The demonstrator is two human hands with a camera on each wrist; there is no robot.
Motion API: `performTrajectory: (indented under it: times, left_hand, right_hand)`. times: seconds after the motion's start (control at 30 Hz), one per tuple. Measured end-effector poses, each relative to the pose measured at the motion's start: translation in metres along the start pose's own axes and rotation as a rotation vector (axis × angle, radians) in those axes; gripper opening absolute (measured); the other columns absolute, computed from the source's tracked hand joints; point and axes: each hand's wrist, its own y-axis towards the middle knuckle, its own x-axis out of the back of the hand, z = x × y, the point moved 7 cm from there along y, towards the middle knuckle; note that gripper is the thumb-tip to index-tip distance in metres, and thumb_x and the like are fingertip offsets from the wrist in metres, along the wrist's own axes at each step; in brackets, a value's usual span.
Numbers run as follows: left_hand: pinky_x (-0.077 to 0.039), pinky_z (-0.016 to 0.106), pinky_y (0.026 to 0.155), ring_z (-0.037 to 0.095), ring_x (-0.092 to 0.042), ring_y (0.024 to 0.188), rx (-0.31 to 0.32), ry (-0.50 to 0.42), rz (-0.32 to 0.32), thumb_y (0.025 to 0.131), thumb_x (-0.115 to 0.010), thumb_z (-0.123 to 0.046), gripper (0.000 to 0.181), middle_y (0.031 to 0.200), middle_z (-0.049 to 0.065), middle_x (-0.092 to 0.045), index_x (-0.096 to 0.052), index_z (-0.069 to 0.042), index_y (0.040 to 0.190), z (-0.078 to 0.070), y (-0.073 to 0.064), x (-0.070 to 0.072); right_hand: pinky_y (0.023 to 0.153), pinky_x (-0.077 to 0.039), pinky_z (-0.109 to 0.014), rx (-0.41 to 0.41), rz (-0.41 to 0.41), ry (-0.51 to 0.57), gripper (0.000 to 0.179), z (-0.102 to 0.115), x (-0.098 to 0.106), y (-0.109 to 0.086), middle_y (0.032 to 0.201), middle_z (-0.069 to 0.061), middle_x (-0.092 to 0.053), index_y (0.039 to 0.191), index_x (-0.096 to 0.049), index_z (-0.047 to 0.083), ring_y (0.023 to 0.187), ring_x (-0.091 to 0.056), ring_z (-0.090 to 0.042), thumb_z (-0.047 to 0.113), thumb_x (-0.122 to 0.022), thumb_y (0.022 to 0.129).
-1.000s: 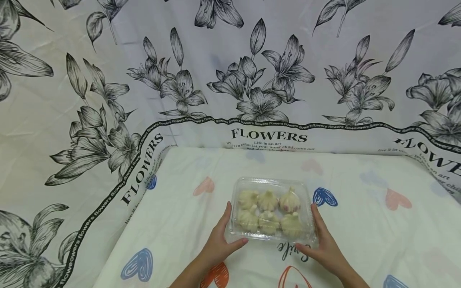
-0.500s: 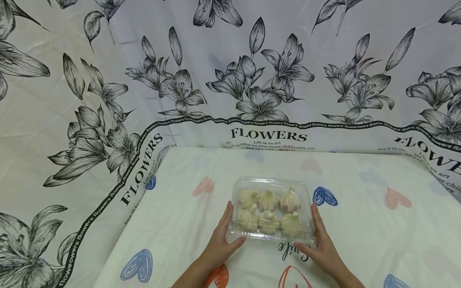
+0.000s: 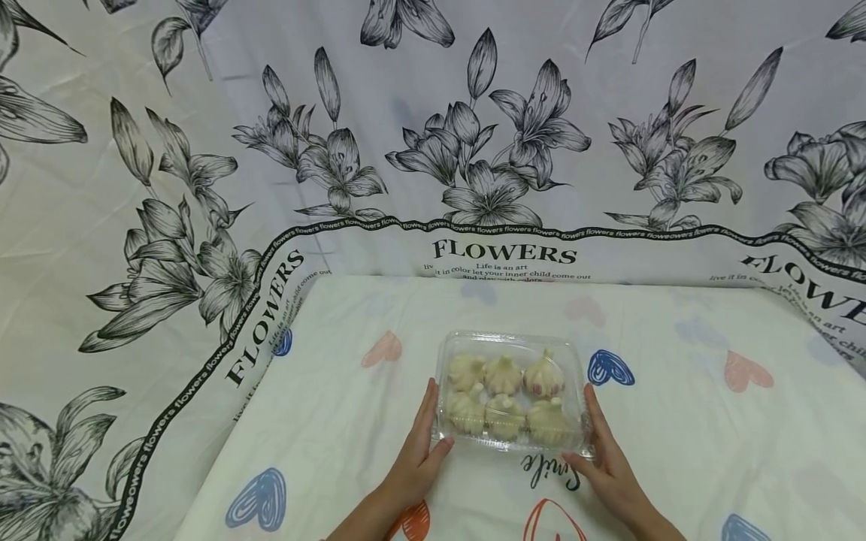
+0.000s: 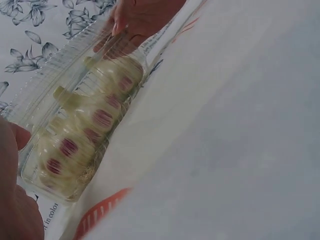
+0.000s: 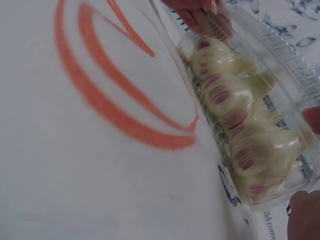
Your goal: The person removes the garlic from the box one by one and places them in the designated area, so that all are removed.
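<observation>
Between left hand [image 3: 414, 460] and right hand [image 3: 614, 464], clear box [image 3: 510, 340] of garlic [image 3: 543, 378]

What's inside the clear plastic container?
Inside the clear plastic container, six garlic bulbs sit in two rows of three. In the head view, the bulbs hide the container's floor beneath them.

So the backdrop cloth [image 3: 433, 98] up top is white with black sketchy flowers all over, plus a wavy black strip [image 3: 483, 228] carrying tiny white letters. The sheet [image 3: 676, 443] lower down is white too, with scribbly blue hearts [image 3: 257, 499], soft pink hearts [image 3: 747, 372] and an orangey-red heart [image 3: 418, 521] bottom centre. Garlic bulbs [image 3: 543, 377]: creamy, purple patches. Their box [image 3: 514, 338]: totally see-through.
</observation>
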Motion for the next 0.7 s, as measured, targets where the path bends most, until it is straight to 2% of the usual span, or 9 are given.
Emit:
performTrajectory:
  times: [0.13, 0.23, 0.33, 0.5, 0.7]
  left_hand:
    - [0.001, 0.004, 0.108, 0.021, 0.001, 0.144, 0.003, 0.028, -0.001, 0.096, -0.039, -0.003, 0.066, 0.156, 0.019, 0.003, 0.0, -0.001, 0.149, 0.0019, -0.0003, -0.0014]
    - [0.0, 0.005, 0.108, 0.03, -0.004, 0.144, -0.011, 0.049, -0.015, 0.096, -0.038, -0.002, 0.064, 0.156, 0.021, 0.0, -0.002, -0.001, 0.149, 0.0019, -0.001, -0.001]
    - [-0.001, 0.006, 0.109, 0.028, -0.005, 0.144, -0.031, 0.065, -0.028, 0.096, -0.038, -0.002, 0.063, 0.156, 0.021, -0.003, -0.004, 0.0, 0.149, 0.001, -0.0018, 0.0002]
    - [-0.003, 0.007, 0.11, 0.023, -0.007, 0.144, -0.074, 0.098, -0.048, 0.097, -0.038, -0.003, 0.059, 0.155, 0.023, -0.008, -0.009, 0.003, 0.148, 0.0006, -0.0031, 0.002]
    - [-0.006, 0.01, 0.111, 0.027, -0.012, 0.143, -0.09, 0.136, -0.057, 0.097, -0.039, -0.004, 0.057, 0.154, 0.024, -0.012, -0.013, 0.005, 0.147, -0.0003, -0.0033, 0.0045]
  right_hand:
    - [0.091, -0.041, -0.007, 0.013, 0.018, -0.008, 0.078, 0.0002, -0.0003, -0.0022, 0.158, -0.008, 0.009, 0.15, 0.001, 0.003, 0.135, -0.013, 0.016, -0.012, -0.046, 0.089]
    - [0.101, -0.025, -0.002, 0.036, 0.007, -0.056, 0.075, 0.0011, 0.0007, -0.0037, 0.158, -0.01, 0.005, 0.15, -0.002, 0.003, 0.139, -0.004, 0.012, -0.012, -0.045, 0.09]
    - [0.101, -0.017, 0.002, 0.039, 0.001, -0.102, 0.073, 0.0015, 0.0012, -0.0049, 0.158, -0.01, 0.002, 0.15, -0.005, 0.003, 0.14, -0.003, 0.011, -0.01, -0.045, 0.09]
    - [0.103, -0.016, 0.002, 0.05, -0.02, -0.19, 0.067, 0.003, 0.0026, -0.0053, 0.156, -0.017, -0.006, 0.15, -0.01, 0.004, 0.14, -0.007, 0.009, -0.011, -0.039, 0.092]
    - [0.103, -0.014, 0.003, 0.037, -0.022, -0.237, 0.065, 0.0013, 0.0031, -0.0047, 0.155, -0.021, -0.006, 0.15, -0.009, 0.006, 0.14, -0.007, 0.009, -0.01, -0.036, 0.093]
